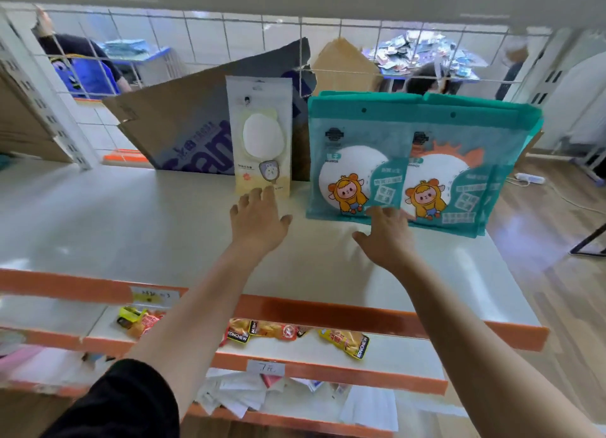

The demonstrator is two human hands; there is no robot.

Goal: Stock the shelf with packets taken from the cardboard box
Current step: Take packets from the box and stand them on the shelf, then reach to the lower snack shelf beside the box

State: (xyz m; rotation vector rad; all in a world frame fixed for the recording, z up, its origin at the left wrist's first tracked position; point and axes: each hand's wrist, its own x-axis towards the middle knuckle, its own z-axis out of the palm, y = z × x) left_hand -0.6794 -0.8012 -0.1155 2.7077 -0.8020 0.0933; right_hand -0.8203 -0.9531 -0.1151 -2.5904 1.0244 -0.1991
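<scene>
- Black sleeve (124, 401) covers the left upper arm at the lower edge; both forearms are bare and reach over the shelf (131, 227).
- Left hand (257, 219) is flat with its fingers spread, holding nothing; its fingertips are at the bottom edge of a cream packet (260, 135).
- Right hand (388, 237), slightly blurred, also has straight fingers and grips nothing; its fingertips meet the lower edge of the teal packets (357, 162).
- The cream packet stands upright on the top shelf and shows a white oval and a small grey cartoon; its print is too small to read.
- The teal packets stand side by side just to its right, with more behind them. Each shows a cartoon figure in an orange suit on a white disc; the writing is not legible.
- The cardboard box (173, 126) leans behind the packets against the wire grid (210, 40), and its large blue lettering is partly hidden.
- On the next shelf down lie snack packets (347, 341) marked "KONCHEW".
- A price tag (265, 367) on the orange edge below them reads "7元".
- A yellow label (154, 296) on the upper edge carries handwriting I cannot read.
</scene>
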